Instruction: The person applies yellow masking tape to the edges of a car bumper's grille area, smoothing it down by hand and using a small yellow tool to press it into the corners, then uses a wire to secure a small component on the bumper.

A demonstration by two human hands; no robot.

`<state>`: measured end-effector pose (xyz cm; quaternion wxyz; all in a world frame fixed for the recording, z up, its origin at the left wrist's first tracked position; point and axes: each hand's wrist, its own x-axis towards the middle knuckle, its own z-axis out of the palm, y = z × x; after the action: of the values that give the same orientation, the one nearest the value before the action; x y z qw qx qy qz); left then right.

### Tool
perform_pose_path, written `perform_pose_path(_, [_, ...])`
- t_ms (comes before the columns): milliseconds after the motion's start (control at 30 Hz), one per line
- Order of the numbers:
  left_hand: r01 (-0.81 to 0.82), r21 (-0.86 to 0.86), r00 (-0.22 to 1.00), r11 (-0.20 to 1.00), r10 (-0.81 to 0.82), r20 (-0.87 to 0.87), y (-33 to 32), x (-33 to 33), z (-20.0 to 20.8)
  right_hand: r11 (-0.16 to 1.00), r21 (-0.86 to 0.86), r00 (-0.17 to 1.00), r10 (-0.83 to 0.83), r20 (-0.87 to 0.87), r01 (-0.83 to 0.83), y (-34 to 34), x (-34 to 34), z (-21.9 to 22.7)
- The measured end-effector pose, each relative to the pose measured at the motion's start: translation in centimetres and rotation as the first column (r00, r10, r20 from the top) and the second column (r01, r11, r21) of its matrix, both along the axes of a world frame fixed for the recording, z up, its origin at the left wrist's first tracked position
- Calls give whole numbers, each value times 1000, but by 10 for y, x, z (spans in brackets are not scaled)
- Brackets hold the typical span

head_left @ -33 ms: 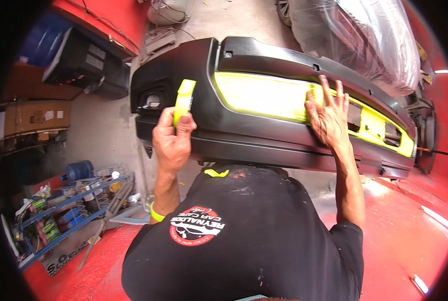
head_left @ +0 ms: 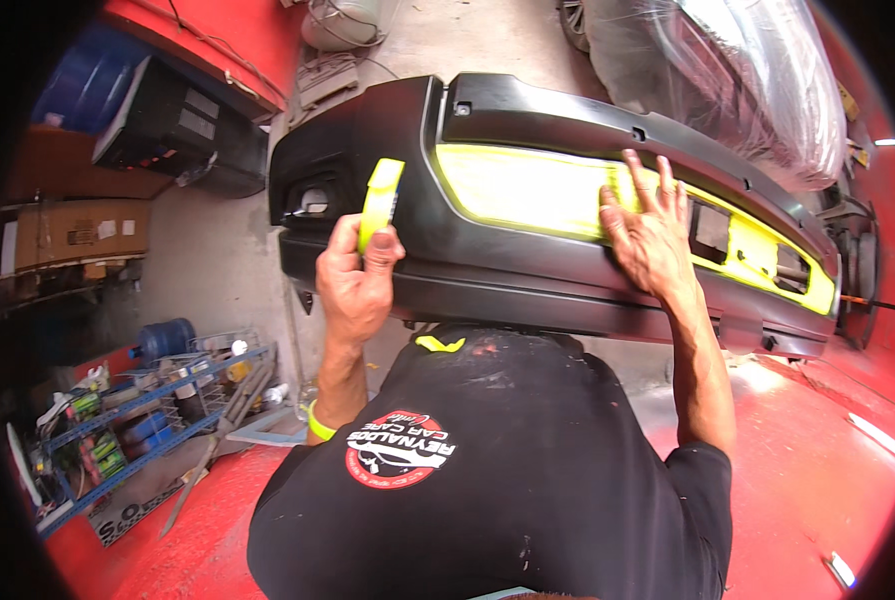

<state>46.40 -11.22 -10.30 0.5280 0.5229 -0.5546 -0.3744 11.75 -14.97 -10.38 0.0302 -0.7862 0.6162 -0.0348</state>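
Observation:
A black car bumper (head_left: pixel 357 150) stretches across the upper middle, its long recessed opening covered on the left with bright yellow masking tape (head_left: pixel 517 190). My left hand (head_left: pixel 355 285) is closed round a roll of yellow tape (head_left: pixel 381 205), held upright in front of the bumper's left end. With fingers spread, my right hand (head_left: pixel 652 250) presses on the right part of the taped strip. Beyond it, yellow edging (head_left: pixel 752 250) runs round dark gaps in the opening. A torn yellow piece (head_left: pixel 439 344) sticks to my black shirt (head_left: pixel 507 430), and a yellow band (head_left: pixel 319 424) circles my left wrist.
A plastic-wrapped vehicle (head_left: pixel 727 90) stands behind the bumper at the upper right. On the left are a black cabinet (head_left: pixel 182 130), a cardboard box (head_left: pixel 82 232) and a blue rack (head_left: pixel 147 430) of supplies. A tank (head_left: pixel 342 25) rests at the top.
My right hand has slid slightly left along the taped strip. The whole view has shifted a little, and the left hand keeps its hold on the tape roll.

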Motion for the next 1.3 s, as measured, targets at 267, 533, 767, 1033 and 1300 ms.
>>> perform_pose_path(267, [68,-44,987,997,-61,147,9,-12,11,996,-84,990,23,-141,-35,-10,-6,-3])
perform_pose_path(533, [89,34,983,995,-94,158,10,-8,4,981,-187,989,-79,-124,55,-6,-40,-4])
perform_pose_path(767, [95,63,988,994,-101,116,16,-13,3,989,-134,997,-68,-41,61,-13,-15,-12])
perform_pose_path(1033, [82,30,989,996,-85,122,10,-20,-2,995,-83,999,-48,15,49,-14,9,-8])
perform_pose_path(1300, [81,38,981,996,-86,172,7,-13,4,999,37,989,-4,-146,9,-4,-66,5])
